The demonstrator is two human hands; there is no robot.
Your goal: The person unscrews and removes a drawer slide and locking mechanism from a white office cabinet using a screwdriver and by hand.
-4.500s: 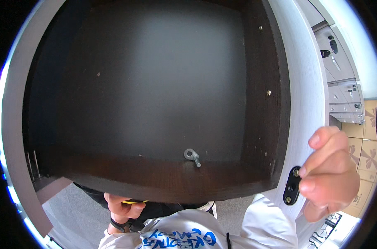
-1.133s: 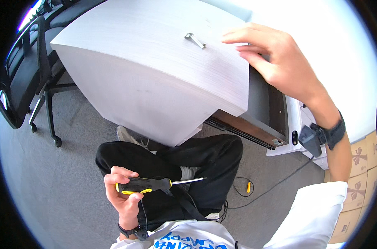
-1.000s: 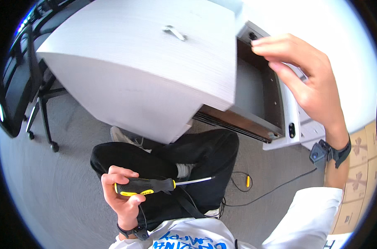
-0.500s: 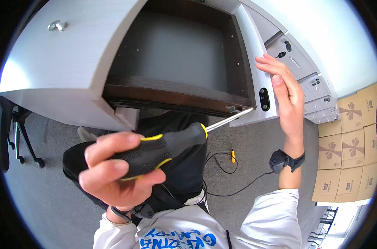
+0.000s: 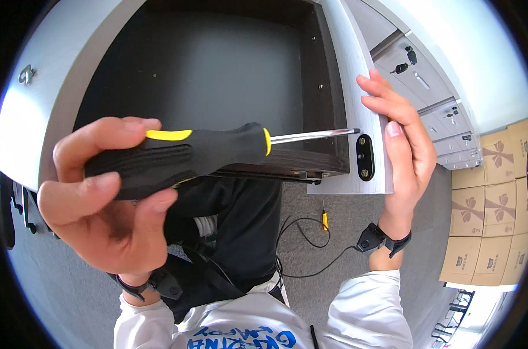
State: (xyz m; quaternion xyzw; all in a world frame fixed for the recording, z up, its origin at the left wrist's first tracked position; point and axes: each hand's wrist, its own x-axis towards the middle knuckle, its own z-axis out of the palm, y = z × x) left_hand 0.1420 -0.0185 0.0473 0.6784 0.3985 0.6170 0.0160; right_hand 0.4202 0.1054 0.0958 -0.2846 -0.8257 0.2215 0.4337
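In my left hand (image 5: 110,227) is a large screwdriver (image 5: 188,152) with a black and yellow grip, my fingers wrapped round the handle. Its metal shaft points right, and the tip overlaps the upper end of a black oval fitting (image 5: 364,157); contact cannot be told. Two brass-coloured screw heads show in that fitting, set on a pale grey panel (image 5: 341,185). My right hand (image 5: 406,145) lies against the panel's right side, fingers stretched and apart, holding no tool. Left of the panel is a dark, box-like drawer interior (image 5: 229,70).
A yellow-handled screwdriver (image 5: 325,220) lies on the carpet (image 5: 334,302) by a looped black cable (image 5: 304,234). Grey drawer units (image 5: 418,81) with keys stand at right, cardboard boxes (image 5: 467,210) beyond. A pale cabinet panel (image 5: 37,110) with a metal fitting rises at left.
My left hand has moved left and the screwdriver has turned more level. Its tip has shifted up, from below left of the fitting to its upper end. My right hand stays at the panel.
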